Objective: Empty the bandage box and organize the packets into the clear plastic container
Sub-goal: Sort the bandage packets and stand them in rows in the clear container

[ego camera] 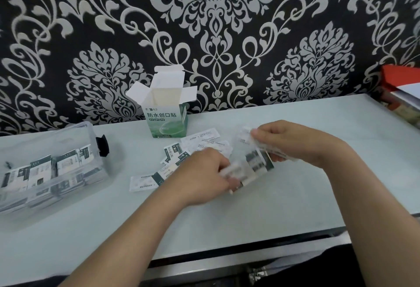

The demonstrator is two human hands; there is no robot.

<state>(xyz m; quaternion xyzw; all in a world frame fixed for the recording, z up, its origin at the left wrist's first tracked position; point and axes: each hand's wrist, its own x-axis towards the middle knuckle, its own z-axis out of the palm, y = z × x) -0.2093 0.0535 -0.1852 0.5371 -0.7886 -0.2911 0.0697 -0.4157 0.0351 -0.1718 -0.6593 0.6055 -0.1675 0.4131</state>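
Black wallpaper with a silver damask pattern fills the background of the head view. Below it runs a pale grey-green tabletop.

A green-and-white cardboard bandage box stands upright at the back of the tabletop, against the wallpaper, with its white top flaps spread open. Well to the left of the box sits a clear plastic container with a black latch on the end nearer the box. Rows of white-and-dark-green bandage packets stand inside it.

Just in front of the box, loose flat packets lie scattered on the tabletop, some overlapping. One more white packet lies alone, further forward and slightly left.

Both hands are in front of the box and to its right, over the scatter. They share a blurred bundle of packets. The left hand curls its fingers round the nearer end, and the right hand pinches the far end between thumb and fingertips. Blur hides how many packets are in the bundle.

Far to the right of the box, at the table's end, a red-topped stack of papers leans in from the frame edge.
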